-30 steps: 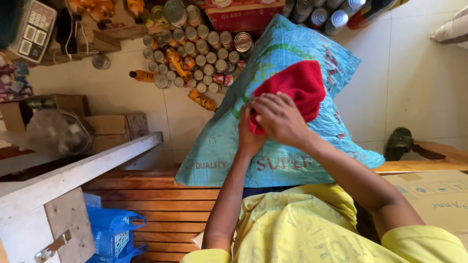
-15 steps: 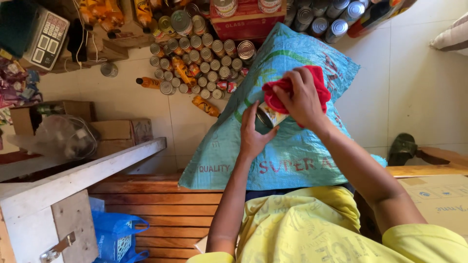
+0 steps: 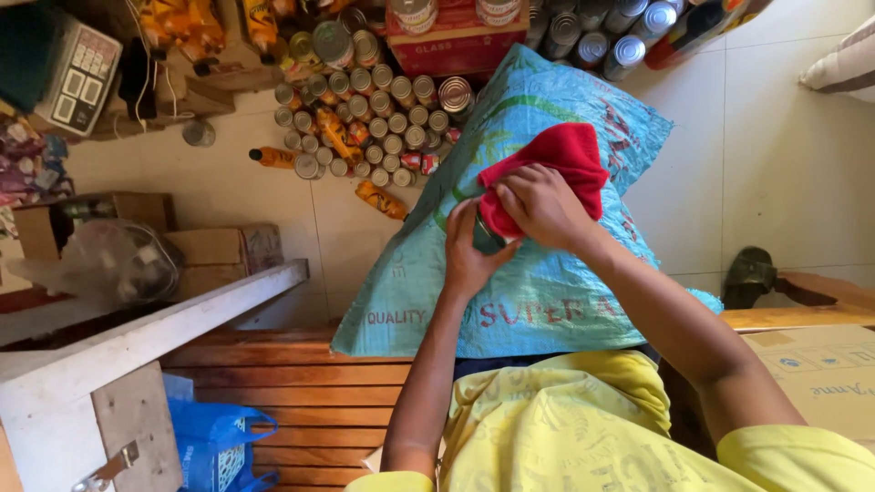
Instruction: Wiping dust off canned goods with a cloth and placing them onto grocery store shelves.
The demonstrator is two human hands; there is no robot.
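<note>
Both hands have shifted slightly since the earlier frame, the red cloth [image 3: 556,164] now bunched higher over the tin can [image 3: 486,239]. Left hand [image 3: 474,260] has its fingers wrapped around the can from below, holding it above the blue woven sack [image 3: 547,301] on the person's lap. Right hand [image 3: 544,205] presses the cloth onto the can, fingers closed on it. Many tins [image 3: 383,118] lie on the tiled floor [image 3: 775,155].

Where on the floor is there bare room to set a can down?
Bare tile lies right of the blue sack, up to the green sandal, and left between the orange bottle and the cardboard boxes. The can cluster above the left hand is crowded.
</note>
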